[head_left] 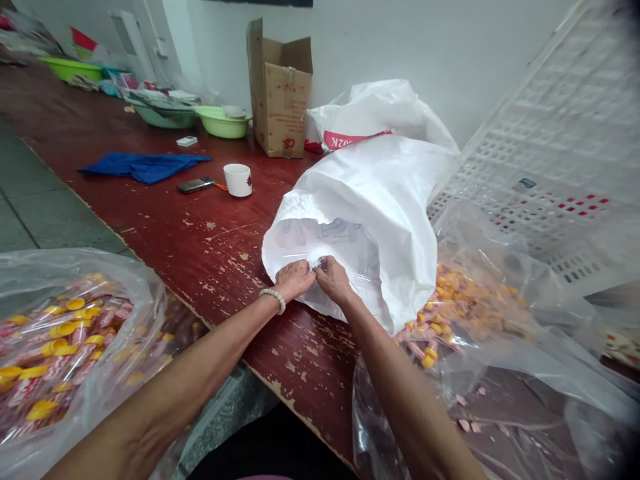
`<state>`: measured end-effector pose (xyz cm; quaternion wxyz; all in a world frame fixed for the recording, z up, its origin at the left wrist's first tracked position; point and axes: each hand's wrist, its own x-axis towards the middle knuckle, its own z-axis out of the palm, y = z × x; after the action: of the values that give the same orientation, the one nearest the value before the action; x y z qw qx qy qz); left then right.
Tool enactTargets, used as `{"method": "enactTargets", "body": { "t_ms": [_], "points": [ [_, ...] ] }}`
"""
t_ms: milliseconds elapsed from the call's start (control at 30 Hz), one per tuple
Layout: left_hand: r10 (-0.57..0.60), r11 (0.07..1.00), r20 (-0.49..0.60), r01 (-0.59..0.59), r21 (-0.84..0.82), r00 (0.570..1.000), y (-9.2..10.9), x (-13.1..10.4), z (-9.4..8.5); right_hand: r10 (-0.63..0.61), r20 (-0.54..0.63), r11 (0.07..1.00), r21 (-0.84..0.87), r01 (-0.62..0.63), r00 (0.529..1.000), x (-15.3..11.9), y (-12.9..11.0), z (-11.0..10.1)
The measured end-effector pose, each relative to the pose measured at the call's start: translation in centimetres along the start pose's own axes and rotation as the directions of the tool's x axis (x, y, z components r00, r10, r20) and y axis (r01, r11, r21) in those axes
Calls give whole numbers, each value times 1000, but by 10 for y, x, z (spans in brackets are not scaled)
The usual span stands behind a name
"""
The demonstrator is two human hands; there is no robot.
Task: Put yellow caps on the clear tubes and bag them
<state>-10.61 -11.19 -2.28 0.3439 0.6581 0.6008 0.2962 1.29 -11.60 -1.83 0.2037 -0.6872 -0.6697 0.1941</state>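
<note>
A large white woven sack [360, 180] lies on its side with its mouth facing me. Clear plastic tubes [340, 230] rest inside it. At the mouth, my left hand [295, 279] is closed, its fingers curled and its wrist wearing a pale bead bracelet [273, 300]. Whatever it grips is hidden. My right hand [333, 279] touches it from the right, pinching a small clear plastic piece [317, 264] between fingertips and thumb. The exact shape of this piece is too small to tell.
Clear bags of yellow-capped, red-and-white tubes flank me, one left [65, 340] and one right [465, 300]. A white perforated crate [500, 167] leans at right. On the worn red table [220, 260] are a white cup [237, 180], a phone [196, 185], blue cloth [145, 165] and a cardboard box [285, 100].
</note>
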Motion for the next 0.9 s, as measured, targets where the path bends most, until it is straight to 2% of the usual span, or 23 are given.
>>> {"method": "enactTargets", "body": {
  "t_ms": [100,167,233,267,300,367,400,567,733,900],
  "points": [
    [44,971,39,-34,-236,998,1,-4,6,-21,-36,984,178,27,999,-14,-3,0],
    [94,926,55,-67,-372,994,0,-10,9,-89,-82,897,426,116,993,-25,-4,2],
    [142,823,74,-76,-562,987,-2,-18,12,-141,-144,734,649,201,979,-37,-3,6],
    [159,746,84,-64,-663,984,-4,-21,12,-150,-169,670,707,226,974,-42,-2,8],
    [169,661,91,-44,-749,981,-6,-25,13,-149,-187,646,725,239,971,-47,-1,10],
    [185,538,117,-1,-843,976,-9,-31,12,-129,-199,655,719,234,972,-54,3,14],
    [202,527,139,12,-850,969,-10,-34,12,-110,-195,669,711,218,975,-57,5,16],
    [315,555,242,28,-831,918,-10,-45,13,-80,-138,715,682,154,987,-64,13,17],
    [340,541,251,30,-841,906,-7,-45,9,-131,-72,774,616,148,989,-72,15,8],
    [351,562,354,107,-820,867,-8,-44,3,-132,-27,823,554,124,991,-78,17,3]
  ]
}}
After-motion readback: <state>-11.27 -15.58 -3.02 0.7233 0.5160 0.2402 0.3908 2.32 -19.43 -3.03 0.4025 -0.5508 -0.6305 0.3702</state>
